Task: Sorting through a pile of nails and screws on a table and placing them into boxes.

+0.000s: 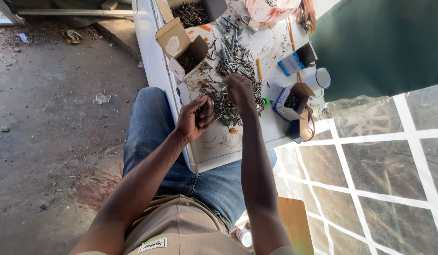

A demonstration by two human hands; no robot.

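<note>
A heap of grey metal screws and bolts [234,63] lies spread over a stained white table [219,151]. My left hand [194,118] is cupped near the table's near-left part, fingers curled around a few screws. My right hand [239,89] reaches into the near edge of the heap, fingertips down among the screws; whether it grips any is hidden. An open brown cardboard box [183,47] with dark screws inside stands left of the heap. A small blue and brown box [291,101] holding screws stands to the right.
At the far end are another open box of screws [190,13], a blue and white small box [291,63], a white mug [321,78], a pencil [259,68] and a clear plastic bottle [351,106]. Dirty concrete floor [53,118] lies left; white grid bars [370,160] lie right.
</note>
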